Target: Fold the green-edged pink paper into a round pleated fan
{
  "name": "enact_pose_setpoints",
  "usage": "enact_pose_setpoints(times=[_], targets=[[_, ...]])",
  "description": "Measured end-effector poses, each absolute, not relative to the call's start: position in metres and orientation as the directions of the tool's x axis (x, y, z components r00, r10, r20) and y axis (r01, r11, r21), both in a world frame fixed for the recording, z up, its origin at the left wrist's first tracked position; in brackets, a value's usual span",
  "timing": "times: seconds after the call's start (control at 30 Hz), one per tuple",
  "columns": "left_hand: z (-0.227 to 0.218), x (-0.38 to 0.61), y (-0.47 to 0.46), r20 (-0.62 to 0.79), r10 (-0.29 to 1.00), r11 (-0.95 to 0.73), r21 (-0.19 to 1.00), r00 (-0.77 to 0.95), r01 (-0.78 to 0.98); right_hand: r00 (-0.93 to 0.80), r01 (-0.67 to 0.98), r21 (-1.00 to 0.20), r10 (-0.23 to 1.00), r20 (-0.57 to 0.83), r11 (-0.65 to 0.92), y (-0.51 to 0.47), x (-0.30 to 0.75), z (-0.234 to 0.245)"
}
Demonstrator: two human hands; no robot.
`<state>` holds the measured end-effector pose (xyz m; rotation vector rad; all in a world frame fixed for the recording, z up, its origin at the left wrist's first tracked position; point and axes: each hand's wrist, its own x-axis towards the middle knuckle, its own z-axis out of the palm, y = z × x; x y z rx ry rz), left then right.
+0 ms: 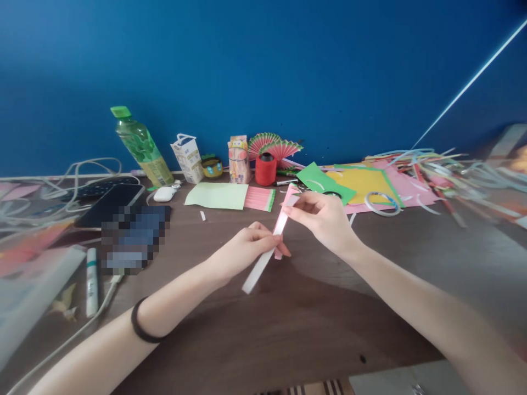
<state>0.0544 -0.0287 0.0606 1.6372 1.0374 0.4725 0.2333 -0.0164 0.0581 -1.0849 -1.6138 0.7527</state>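
Observation:
A long white strip runs slantwise between my hands, its lower end hanging free above the table. Lower down, my left hand pinches it between thumb and fingers. Higher up, my right hand grips the strip together with pink folded paper that has a green edge. The pink paper lies along the back of the strip, and part of it pokes out below my left fingers. How firmly the two are joined I cannot tell. Just beyond my hands lie a pale green sheet and a pleated pink paper.
Behind stand a green bottle, a milk carton, a red spool and pink paper fans. Coloured sheets and a tape roll lie right. Phones, a marker and cables are left.

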Motion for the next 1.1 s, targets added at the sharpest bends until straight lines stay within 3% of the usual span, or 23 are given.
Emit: enact_pose_setpoints(times=[0.23,0.5,0.67,0.87,1.1], targets=[[0.067,0.057,-0.034,-0.224,0.815,0.017,0.931,0.534,0.365,-0.101,0.248,-0.890,0.924,0.369,0.383,-0.016,0.234,0.059],[0.066,0.055,-0.033,-0.333,0.799,0.101,0.895,0.500,0.435,-0.070,0.377,-0.801,0.877,0.476,0.465,-0.019,0.231,0.055],[0.058,0.055,-0.032,-0.296,0.766,0.155,0.947,0.570,0.283,-0.057,0.395,-0.774,0.854,0.517,0.495,-0.021,0.231,0.056],[0.053,0.055,-0.031,-0.329,0.785,0.193,0.935,0.524,0.299,-0.069,0.372,-0.813,0.886,0.458,0.449,-0.022,0.231,0.063],[0.055,0.056,-0.035,-0.340,0.786,0.196,0.929,0.516,0.314,-0.085,0.233,-0.896,0.925,0.370,0.379,-0.020,0.233,0.063]])
